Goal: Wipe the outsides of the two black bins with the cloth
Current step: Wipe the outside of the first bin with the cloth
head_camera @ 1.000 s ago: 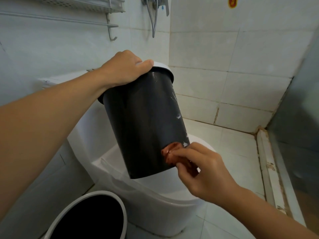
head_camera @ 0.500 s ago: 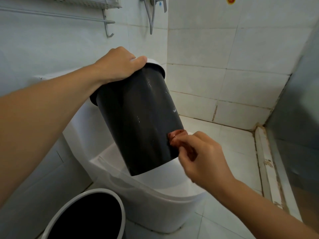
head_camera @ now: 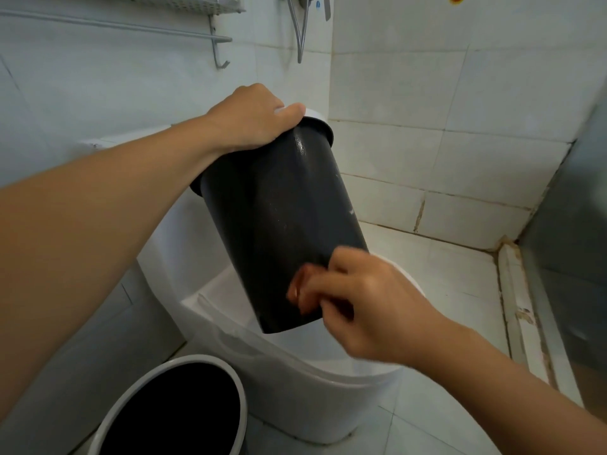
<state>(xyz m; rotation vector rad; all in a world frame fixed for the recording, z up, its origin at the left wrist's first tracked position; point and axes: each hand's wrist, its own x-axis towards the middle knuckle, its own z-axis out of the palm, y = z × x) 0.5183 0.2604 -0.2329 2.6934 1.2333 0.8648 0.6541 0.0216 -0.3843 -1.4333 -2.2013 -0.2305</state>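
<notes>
Bathroom; blurred cloth point(head_camera: 300, 287) mostly hidden.

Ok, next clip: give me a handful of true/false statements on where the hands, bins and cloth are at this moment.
1. The left hand grips the raised bin at its rim. True.
2. The raised bin stands upright on the floor. False: it is held tilted in the air above the toilet.
3. The right hand pinches a reddish cloth against the bin's lower side. True.
4. The second bin is on top of the toilet tank. False: it sits low at the bottom of the view, beside the toilet.
5. The cloth hangs on the wall rail. False: it is in the right hand's fingers.
</notes>
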